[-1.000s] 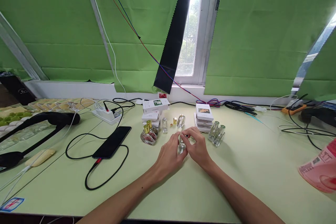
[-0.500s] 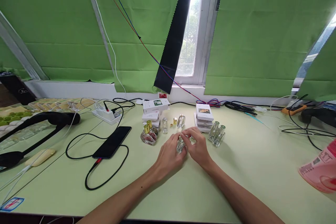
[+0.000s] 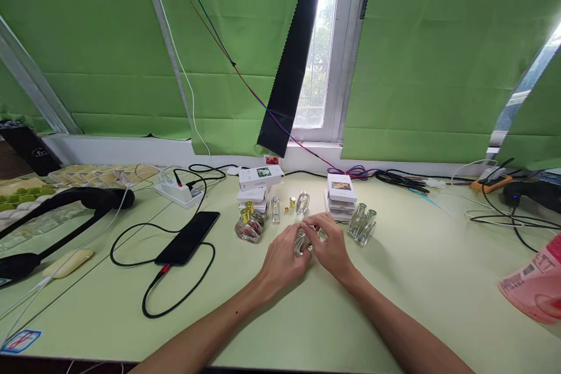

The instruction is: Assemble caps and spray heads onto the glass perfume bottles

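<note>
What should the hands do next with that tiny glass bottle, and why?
Probably twist the top with the right hand: its fingers pinch the top of the small glass bottle, while the left hand cups the body, so it looks steadied.

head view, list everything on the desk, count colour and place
held bottle: 1, clear glass, middle of view
gold-capped bottles: 2, clear, left of held bottle
silver-capped bottles: 2, clear, right of held bottle
small bottles: 2, clear, behind held bottle
loose cap: 1, gold, between the small bottles
white boxes: 2 stacks, white, behind the bottles
phone: 1, black, left, cable plugged in
power strip: 1, white, far left
pink packet: 1, pink, right edge
desk: 1, pale green, underneath
left hand: 1, fingers around held bottle
right hand: 1, fingers at its top
</note>
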`<act>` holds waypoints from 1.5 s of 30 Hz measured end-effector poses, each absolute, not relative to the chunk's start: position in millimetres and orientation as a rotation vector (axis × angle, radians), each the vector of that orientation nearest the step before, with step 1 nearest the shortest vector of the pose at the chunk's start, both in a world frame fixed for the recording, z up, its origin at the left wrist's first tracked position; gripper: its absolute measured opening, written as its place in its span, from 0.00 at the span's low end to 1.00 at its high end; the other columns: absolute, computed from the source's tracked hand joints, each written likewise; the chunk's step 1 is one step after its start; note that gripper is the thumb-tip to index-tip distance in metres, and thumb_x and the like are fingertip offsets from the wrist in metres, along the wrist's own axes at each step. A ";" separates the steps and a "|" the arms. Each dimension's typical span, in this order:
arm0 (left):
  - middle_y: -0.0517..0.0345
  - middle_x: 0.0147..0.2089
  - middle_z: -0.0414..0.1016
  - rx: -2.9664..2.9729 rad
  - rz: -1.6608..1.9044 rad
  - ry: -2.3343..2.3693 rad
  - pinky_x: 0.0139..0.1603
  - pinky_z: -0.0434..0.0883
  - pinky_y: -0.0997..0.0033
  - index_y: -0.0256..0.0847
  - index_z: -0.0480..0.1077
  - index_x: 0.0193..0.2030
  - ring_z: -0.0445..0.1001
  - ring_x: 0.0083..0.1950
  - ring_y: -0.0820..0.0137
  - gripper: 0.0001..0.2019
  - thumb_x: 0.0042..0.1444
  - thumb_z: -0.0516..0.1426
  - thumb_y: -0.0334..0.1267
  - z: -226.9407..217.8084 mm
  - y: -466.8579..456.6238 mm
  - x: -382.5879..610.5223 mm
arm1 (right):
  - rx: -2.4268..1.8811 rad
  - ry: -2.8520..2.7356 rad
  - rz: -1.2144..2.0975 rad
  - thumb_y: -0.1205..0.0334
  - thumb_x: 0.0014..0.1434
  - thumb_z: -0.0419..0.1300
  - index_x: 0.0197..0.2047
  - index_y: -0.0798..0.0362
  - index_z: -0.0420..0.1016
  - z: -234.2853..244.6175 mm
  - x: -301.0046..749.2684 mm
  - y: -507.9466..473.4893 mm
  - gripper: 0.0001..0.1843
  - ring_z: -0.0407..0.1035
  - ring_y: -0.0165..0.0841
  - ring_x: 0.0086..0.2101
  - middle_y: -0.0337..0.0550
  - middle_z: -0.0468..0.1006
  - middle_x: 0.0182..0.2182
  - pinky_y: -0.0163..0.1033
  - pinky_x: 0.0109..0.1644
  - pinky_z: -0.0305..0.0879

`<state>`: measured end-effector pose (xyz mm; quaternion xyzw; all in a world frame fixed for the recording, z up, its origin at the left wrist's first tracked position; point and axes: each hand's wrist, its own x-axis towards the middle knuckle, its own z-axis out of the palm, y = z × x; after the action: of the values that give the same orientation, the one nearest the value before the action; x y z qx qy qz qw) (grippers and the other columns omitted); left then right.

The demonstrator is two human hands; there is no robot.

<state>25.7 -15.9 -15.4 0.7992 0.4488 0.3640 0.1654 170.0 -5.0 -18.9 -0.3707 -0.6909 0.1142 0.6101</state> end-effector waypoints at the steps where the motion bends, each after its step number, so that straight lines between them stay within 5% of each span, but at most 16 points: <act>1: 0.52 0.48 0.79 2.272 1.033 1.283 0.45 0.72 0.62 0.41 0.70 0.50 0.76 0.46 0.60 0.16 0.54 0.56 0.29 -15.4 -15.8 25.6 | -0.855 -1.594 0.264 0.62 0.66 0.61 0.36 0.48 0.78 -18.8 170.0 -5.0 0.06 0.71 0.39 0.38 0.44 0.82 0.34 0.44 0.39 0.71; 45: 0.52 0.47 0.78 2.261 1.004 1.291 0.48 0.71 0.61 0.40 0.69 0.49 0.76 0.46 0.59 0.16 0.52 0.55 0.27 -16.2 -14.5 24.9 | -0.889 -1.623 0.250 0.67 0.63 0.62 0.43 0.48 0.79 -21.0 171.4 -4.8 0.07 0.70 0.39 0.39 0.43 0.82 0.36 0.42 0.38 0.69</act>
<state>24.9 -14.5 -16.2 0.7978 0.4556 0.3542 0.1747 171.4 -4.8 -21.0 -0.3827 -0.6985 0.1078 0.5950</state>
